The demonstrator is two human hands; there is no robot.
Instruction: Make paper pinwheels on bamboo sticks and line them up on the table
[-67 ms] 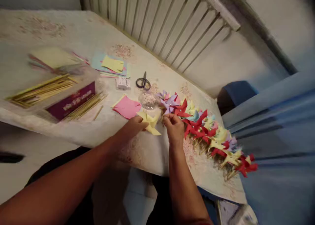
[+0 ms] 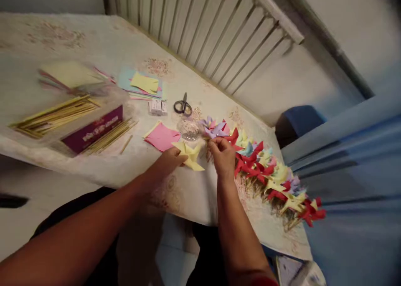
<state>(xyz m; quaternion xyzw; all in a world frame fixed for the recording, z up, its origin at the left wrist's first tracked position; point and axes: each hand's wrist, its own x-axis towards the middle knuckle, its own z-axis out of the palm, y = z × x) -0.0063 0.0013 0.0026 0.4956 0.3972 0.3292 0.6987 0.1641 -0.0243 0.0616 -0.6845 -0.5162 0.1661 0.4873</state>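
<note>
My left hand (image 2: 171, 160) is closed on the edge of a pale yellow paper pinwheel (image 2: 193, 155) with folded blades, held over the table's front part. To its right, my right hand (image 2: 224, 155) is raised with thumb and fingers pinched together; what they hold, if anything, is too small to make out. Just beyond both hands lies a clear dish (image 2: 189, 129) with small shiny bits in it. A purple pinwheel (image 2: 216, 130) stands right behind my right fingertips. Pink paper squares (image 2: 162, 136) lie beside the yellow pinwheel, on the left.
Several finished pinwheels (image 2: 260, 169) in red, yellow and other colours fill the right side. Scissors (image 2: 183, 105), small white boxes (image 2: 157, 107) and stacked coloured paper (image 2: 144, 82) lie farther back. A clear box (image 2: 94, 129) on the left holds thin wooden sticks (image 2: 59, 115).
My right hand has shifted slightly up and away, its pinched fingers now nearer the purple pinwheel. My left hand keeps its hold on the yellow pinwheel.
</note>
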